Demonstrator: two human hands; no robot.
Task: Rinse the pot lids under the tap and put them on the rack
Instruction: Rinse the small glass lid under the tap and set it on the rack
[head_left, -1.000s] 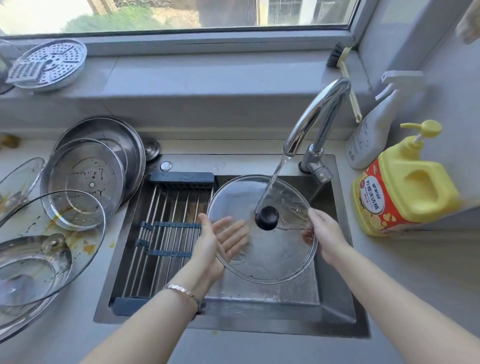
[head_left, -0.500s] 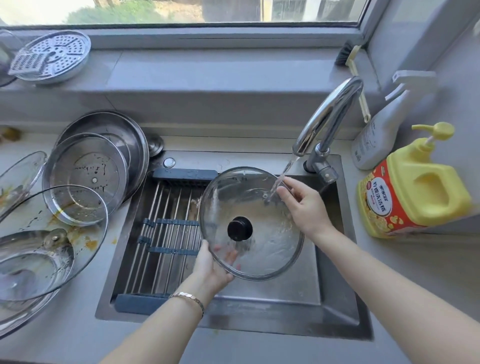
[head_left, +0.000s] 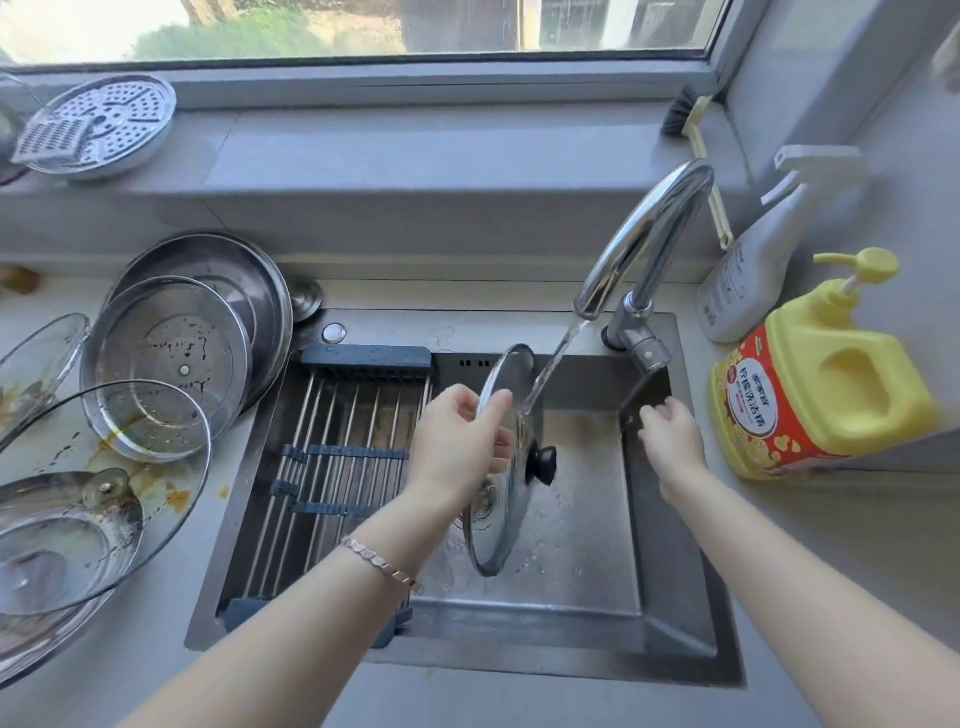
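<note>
Glass lid (head_left: 497, 522) on edge under tap (head_left: 649, 234), left hand (head_left: 457, 447) pinching its rim, right hand (head_left: 670, 431) loosely curled, empty

The glass lid (head_left: 491, 535) was turned from almost flat to standing on its edge, its knob (head_left: 543, 464) toward the right wall of the sink (head_left: 670, 530). The right hand (head_left: 670, 436) released it and moved to that wall; only the left hand (head_left: 457, 447) held it.
</note>
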